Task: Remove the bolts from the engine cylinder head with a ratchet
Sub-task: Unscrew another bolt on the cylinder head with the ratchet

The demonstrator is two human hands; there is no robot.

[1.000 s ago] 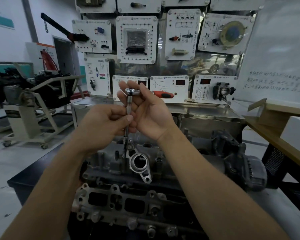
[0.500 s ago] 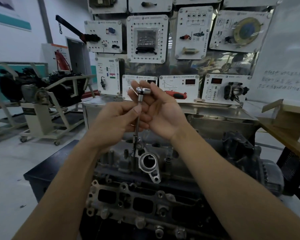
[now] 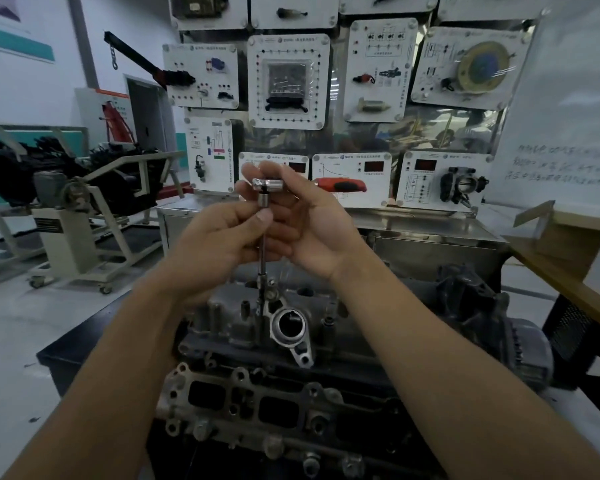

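A grey aluminium cylinder head (image 3: 236,323) sits on a dark stand below me. The ratchet (image 3: 266,184) stands upright, and its thin extension bar (image 3: 263,258) runs straight down to a bolt (image 3: 261,284) near the round housing (image 3: 288,327). My left hand (image 3: 222,237) pinches the bar just under the socket joint with thumb and fingers. My right hand (image 3: 309,226) cups the ratchet's chrome head from behind, fingers curled around it. The red handle (image 3: 342,185) points right past my right hand.
A second metal casting with ports (image 3: 243,400) lies in front of the head. A dark engine part (image 3: 478,313) sits at right. Training panels (image 3: 288,81) cover the wall behind. An engine on a wheeled stand (image 3: 70,209) is at left, a wooden bench (image 3: 568,258) at right.
The camera view has shifted a little, so hands and ratchet appear further right and higher. Both hands keep their grip on the upright ratchet and bar; the right hand's fingers shift slightly at the head.
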